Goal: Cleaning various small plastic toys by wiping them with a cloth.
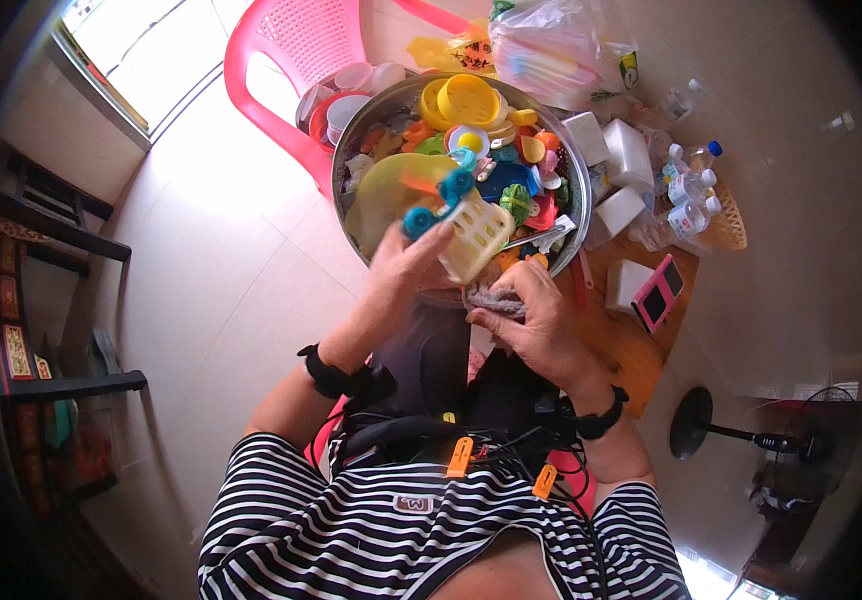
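My left hand point(408, 259) grips a small plastic toy cart point(476, 232) with a cream slatted basket and teal wheels. The cart is tilted above the near side of a large round metal basin point(581, 217). Just right of it, my right hand point(532, 311) pinches a greyish cloth point(497, 300) close to the cart's lower edge; whether they touch is unclear. Plastic toys fill the basin, among them yellow bowls point(468, 101), a fried-egg piece point(470, 140), a green cabbage-like toy point(516, 202) and a blurred yellow-green round piece point(386, 195).
Behind the basin stands a pink plastic chair point(251, 82) bearing white and red containers point(345, 112). White blocks point(628, 154), plastic bottles point(690, 217) and a pink-cased device point(658, 294) lie right, by a wooden surface point(645, 360). Black cables point(506, 442) cross my lap.
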{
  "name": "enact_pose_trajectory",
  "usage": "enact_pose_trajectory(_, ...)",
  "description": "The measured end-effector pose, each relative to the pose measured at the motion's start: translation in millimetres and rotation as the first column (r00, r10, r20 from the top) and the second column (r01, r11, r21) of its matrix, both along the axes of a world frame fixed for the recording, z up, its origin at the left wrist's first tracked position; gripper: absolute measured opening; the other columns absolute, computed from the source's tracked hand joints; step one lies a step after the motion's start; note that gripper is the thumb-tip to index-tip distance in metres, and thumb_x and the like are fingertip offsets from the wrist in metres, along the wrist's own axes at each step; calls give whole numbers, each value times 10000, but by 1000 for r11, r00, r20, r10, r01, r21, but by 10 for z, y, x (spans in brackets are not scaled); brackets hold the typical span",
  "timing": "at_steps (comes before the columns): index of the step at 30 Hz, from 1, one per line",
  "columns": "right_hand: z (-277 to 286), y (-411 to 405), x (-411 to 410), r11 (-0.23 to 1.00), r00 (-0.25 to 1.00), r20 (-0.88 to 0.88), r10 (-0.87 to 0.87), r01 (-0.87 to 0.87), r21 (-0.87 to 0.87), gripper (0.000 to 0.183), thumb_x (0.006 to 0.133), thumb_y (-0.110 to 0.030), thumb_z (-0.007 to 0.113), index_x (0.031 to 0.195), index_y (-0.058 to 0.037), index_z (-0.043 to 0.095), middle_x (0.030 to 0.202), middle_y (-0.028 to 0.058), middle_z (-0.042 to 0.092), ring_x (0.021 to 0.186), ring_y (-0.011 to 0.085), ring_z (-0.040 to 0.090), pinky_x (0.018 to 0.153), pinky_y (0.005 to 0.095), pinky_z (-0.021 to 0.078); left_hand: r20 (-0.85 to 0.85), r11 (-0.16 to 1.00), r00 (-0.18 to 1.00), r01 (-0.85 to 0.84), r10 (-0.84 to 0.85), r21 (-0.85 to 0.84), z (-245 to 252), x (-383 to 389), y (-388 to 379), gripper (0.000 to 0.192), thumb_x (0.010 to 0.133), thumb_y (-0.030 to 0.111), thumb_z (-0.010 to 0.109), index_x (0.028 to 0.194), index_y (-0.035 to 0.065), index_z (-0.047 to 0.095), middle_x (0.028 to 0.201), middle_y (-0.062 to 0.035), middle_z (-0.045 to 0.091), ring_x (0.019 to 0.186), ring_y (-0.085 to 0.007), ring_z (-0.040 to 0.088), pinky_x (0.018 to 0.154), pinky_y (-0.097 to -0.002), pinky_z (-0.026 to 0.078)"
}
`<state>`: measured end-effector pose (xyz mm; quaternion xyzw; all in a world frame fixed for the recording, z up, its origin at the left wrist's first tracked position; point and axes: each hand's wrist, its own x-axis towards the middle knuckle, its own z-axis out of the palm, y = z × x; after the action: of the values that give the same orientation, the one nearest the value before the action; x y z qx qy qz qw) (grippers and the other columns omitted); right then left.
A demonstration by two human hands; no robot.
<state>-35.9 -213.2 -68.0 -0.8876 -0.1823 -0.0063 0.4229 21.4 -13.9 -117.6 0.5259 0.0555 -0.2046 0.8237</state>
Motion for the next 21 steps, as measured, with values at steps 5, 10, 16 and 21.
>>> enact_pose_trajectory(5, -165, -155, 199, 850, 941, -293, -170, 291, 439, 244, 906, -114, 725, 1056, -25, 555, 1022, 59, 615, 919, 92, 590, 807, 273, 519, 472, 800, 878, -340, 82, 495, 3, 136, 234, 541, 930, 453, 677, 1153, -14, 519, 900, -167, 678, 813, -264, 689, 694, -378, 535)
enact_pose_trajectory(10, -527, -362, 881, 907, 953, 62, -296, 260, 331, 444, 922, -53, 635, 1347, -5, 515, 1209, 177, 577, 1072, 257, 607, 955, 353, 497, 390, 480, 914, -293, -114, 827, 38, 165, 218, 549, 925, 511, 657, 1071, 6, 500, 848, -204, 674, 804, -355, 693, 696, -435, 524)
enact_pose_trajectory(16, -829, -393, 1336, 921, 937, 232, -261, 314, -229, 588, 939, -191, 648, 1451, 1, 434, 1282, 267, 506, 1139, 431, 572, 987, 447, 480, 592, 406, 802, -518, -76, 753, -94, 190, 177, 825, 896, 402, 722, 1473, -17, 309, 1069, -236, 639, 1024, -415, 652, 894, -460, 523)
enact_pose_trajectory(21, -689, -309, 1365, 870, 970, 5, -244, 221, -440, 839, 871, -397, 736, 1504, -4, 349, 1303, 323, 530, 1157, 463, 589, 960, 468, 501, 582, 318, 796, -515, -166, 796, -103, 227, 189, 816, 839, 257, 774, 1472, -28, 346, 1273, -249, 537, 1131, -396, 593, 950, -429, 504)
